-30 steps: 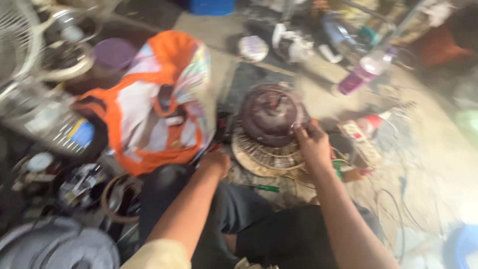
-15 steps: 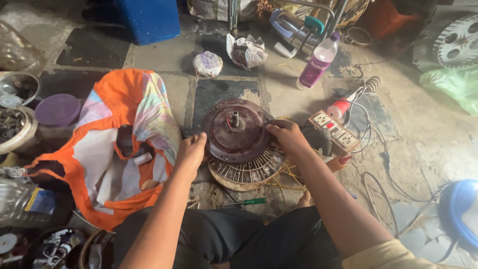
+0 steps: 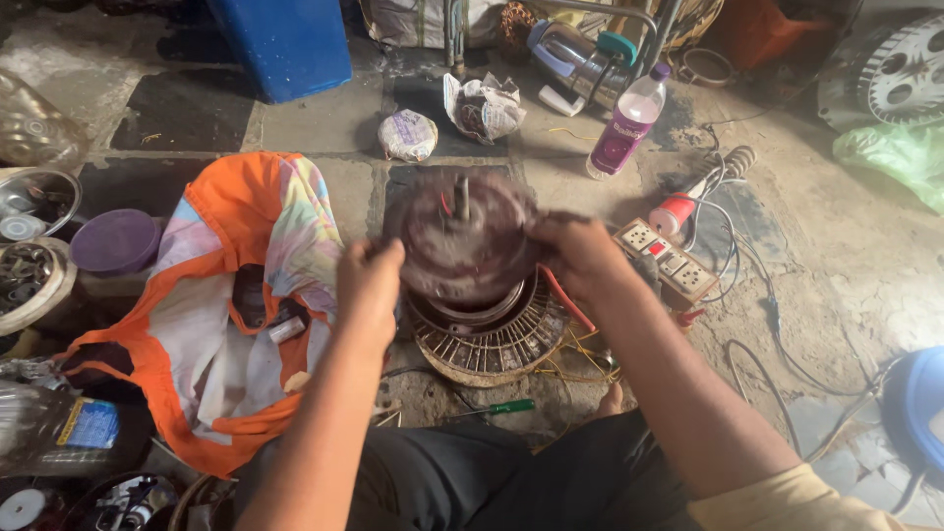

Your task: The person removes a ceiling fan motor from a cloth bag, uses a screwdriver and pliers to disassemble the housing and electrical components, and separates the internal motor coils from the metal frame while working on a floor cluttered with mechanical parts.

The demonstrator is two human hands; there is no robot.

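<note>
A dark brown round fan motor cover with a short shaft at its centre is held tilted above a slotted round metal motor base on the stone floor. My left hand grips the cover's left rim. My right hand grips its right rim. The cover is blurred by motion. Yellow and red wires trail from the base on the right.
An orange and multicoloured cloth bag lies left. A green-handled screwdriver lies near my knees. A white power strip, a purple-labelled bottle, a blue container, metal bowls and a purple lid surround me.
Both hands have lifted the motor cover up off the slotted base, and it now tilts toward me. The camera view has shifted closer.
</note>
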